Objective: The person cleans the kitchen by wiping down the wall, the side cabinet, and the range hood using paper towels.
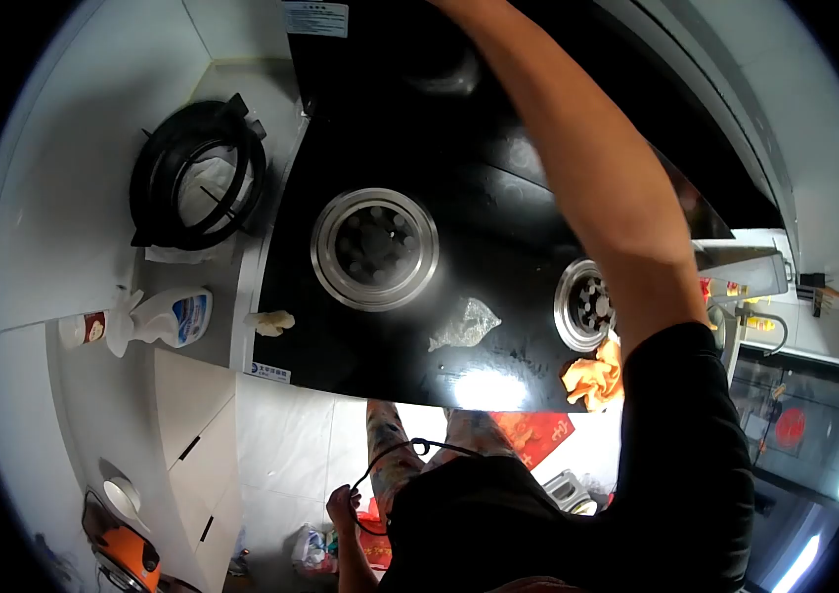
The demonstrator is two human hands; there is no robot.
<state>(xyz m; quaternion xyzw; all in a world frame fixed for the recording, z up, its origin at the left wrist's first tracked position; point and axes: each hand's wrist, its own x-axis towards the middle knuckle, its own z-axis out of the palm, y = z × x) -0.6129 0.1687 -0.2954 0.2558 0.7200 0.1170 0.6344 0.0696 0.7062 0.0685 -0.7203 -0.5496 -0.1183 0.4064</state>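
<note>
Low in the head view, beside my legs, my left hand (343,507) is closed with its fingers around a thin black cord (372,465). The cord curves up from that hand and runs across the front of my waist. My right arm (602,158) stretches over the black glass cooktop (498,227) towards the top edge; its hand lies outside the picture. Below that arm are a large burner ring (318,247) and a smaller, partly hidden burner (566,306). A crumpled clear plastic piece (467,324) lies between them. An orange cloth (592,378) sits at the front right.
A black pan support (147,183) rests on the left counter, with a spray bottle (177,316) nearer me. A pale crumpled scrap (272,322) lies at the cooktop's left edge. Drawers (197,435) stand below left; bags (312,549) are on the floor. A faucet (781,331) is far right.
</note>
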